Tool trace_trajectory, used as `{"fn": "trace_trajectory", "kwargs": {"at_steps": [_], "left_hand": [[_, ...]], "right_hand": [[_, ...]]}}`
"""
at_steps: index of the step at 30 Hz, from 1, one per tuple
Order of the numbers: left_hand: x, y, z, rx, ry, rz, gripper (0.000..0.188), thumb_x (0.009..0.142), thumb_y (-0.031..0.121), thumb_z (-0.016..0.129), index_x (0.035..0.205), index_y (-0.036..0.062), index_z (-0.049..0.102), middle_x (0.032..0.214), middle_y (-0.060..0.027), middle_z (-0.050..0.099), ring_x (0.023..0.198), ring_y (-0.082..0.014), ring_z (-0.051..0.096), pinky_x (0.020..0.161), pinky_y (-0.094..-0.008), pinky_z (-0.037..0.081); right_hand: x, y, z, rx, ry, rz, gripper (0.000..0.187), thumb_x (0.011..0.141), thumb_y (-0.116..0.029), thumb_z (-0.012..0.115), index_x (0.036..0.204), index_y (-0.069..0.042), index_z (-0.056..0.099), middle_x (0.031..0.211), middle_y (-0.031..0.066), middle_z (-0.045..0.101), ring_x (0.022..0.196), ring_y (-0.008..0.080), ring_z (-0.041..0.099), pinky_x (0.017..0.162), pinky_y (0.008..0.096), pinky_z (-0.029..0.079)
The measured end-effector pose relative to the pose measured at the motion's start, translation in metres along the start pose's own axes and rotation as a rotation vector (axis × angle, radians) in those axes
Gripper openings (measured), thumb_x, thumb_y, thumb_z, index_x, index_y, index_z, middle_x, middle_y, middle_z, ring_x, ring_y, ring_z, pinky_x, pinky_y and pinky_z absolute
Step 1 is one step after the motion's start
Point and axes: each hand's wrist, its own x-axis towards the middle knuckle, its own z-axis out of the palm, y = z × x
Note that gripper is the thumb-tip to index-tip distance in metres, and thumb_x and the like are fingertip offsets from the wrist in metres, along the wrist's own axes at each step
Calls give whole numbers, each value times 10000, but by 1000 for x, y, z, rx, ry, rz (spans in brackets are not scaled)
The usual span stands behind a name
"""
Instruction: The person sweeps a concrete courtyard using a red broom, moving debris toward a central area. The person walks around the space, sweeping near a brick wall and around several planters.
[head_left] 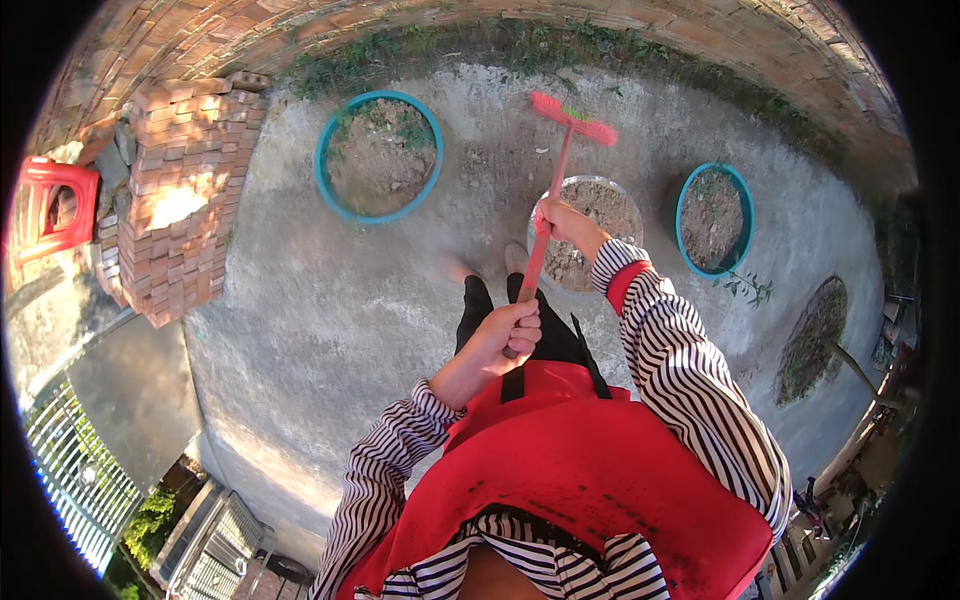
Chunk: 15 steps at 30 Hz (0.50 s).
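Observation:
A long-handled push broom (pixel 561 172) with a red head and bristles slants away from me across the concrete. My left hand (pixel 500 337) is wrapped round the end of its handle, near my waist. Farther up the same handle, my right hand (pixel 566 222) is closed round it. The broom head (pixel 573 119) is at the far side, beyond a pale-rimmed round tub (pixel 628 208) of soil. My right hand and forearm cover part of that tub. Whether the bristles touch the ground, I cannot tell.
Blue-rimmed round tubs of soil stand left (pixel 321 160) and right (pixel 748 205) of the broom. A brick stack (pixel 180 190) and a red plastic stool (pixel 60 200) are at the left. A brick wall (pixel 400 18) with weeds along its foot bounds the far side. A soil patch (pixel 812 345) lies right.

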Motion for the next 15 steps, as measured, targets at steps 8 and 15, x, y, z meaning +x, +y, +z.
{"fn": "trace_trajectory", "kwargs": {"at_steps": [8, 15], "left_hand": [[-150, -52, -25, -123, 310, 121, 191, 999, 199, 463, 826, 130, 418, 629, 71, 329, 459, -8, 261, 356, -152, 206], [-167, -64, -33, 31, 173, 207, 136, 1005, 226, 453, 943, 105, 454, 667, 65, 339, 465, -8, 266, 360, -153, 209]], "right_hand": [[-77, 115, 133, 172, -221, 254, 73, 850, 28, 412, 797, 20, 462, 672, 127, 515, 580, 242, 557, 521, 370, 479], [-94, 76, 129, 201, -299, 238, 30, 861, -17, 424, 847, -9, 448, 658, 125, 500, 561, 260, 546, 536, 403, 493]]}}
